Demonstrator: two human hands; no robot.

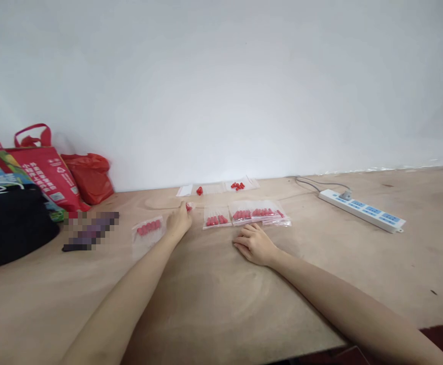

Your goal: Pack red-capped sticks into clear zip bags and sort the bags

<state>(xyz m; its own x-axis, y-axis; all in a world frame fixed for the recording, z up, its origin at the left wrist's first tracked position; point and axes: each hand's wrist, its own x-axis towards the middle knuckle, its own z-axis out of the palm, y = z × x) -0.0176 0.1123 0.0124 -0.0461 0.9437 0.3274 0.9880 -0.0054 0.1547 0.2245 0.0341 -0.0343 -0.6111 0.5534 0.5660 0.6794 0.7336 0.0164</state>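
My left hand (179,221) reaches forward over the table, fingers pinched around a small red piece (188,207); a bit of clear plastic shows beside it. My right hand (255,245) lies on the wood, fingers loosely spread and holding nothing, just below a clear bag of red pieces (242,215). Overlapping that bag on its right is another bag of red pieces (264,212). To their left rests a smaller filled bag (216,220). One more filled bag (148,227) is left of my left wrist. Farther back, loose-looking red pieces (237,186) and a red piece (199,191) sit on or in clear bags.
A white power strip (362,209) with a grey cable (308,182) lies at the right. On the left stand a red shopping bag (49,172), a red plastic bag (90,177) and a black bag (13,223). Near them is a blurred-out dark object (95,230). A white wall (244,91) rises behind.
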